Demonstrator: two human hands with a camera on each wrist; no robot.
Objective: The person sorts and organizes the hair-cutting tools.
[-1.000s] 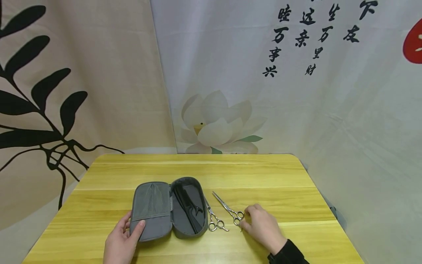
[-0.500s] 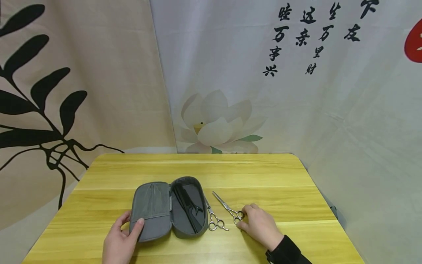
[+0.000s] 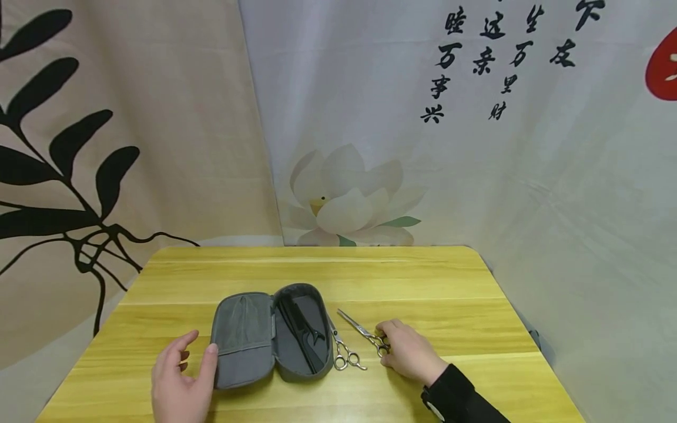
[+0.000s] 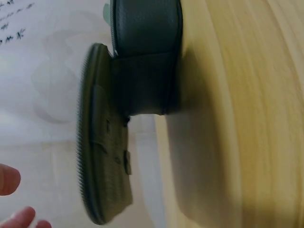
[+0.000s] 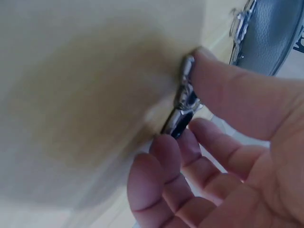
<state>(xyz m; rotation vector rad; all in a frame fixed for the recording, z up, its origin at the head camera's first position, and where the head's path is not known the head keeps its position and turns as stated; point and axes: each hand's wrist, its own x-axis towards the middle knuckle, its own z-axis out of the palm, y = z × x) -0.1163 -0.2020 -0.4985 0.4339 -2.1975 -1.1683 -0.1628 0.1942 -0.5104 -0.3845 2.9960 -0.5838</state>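
Note:
A grey zippered case lies unfolded on the table, its mesh-pocketed lid to the left. Black combs rest in the deep right half. My left hand is beside the lid's left edge, fingers loosely bent and holding nothing. In the left wrist view the lid juts out above the table, with fingertips apart from it. My right hand pinches a pair of silver scissors by the finger rings, thumb against fingers; the blades point away to the left. In the right wrist view the scissors' handle shows edge-on.
A second pair of silver scissors lies right against the case's right side, rings toward me. The wooden table ends at a back edge before a printed cloth backdrop.
My left hand has let go of the case lid and drawn back to the left. The right hand has shifted slightly left over the scissors' rings, and the scissors have moved a little with it.

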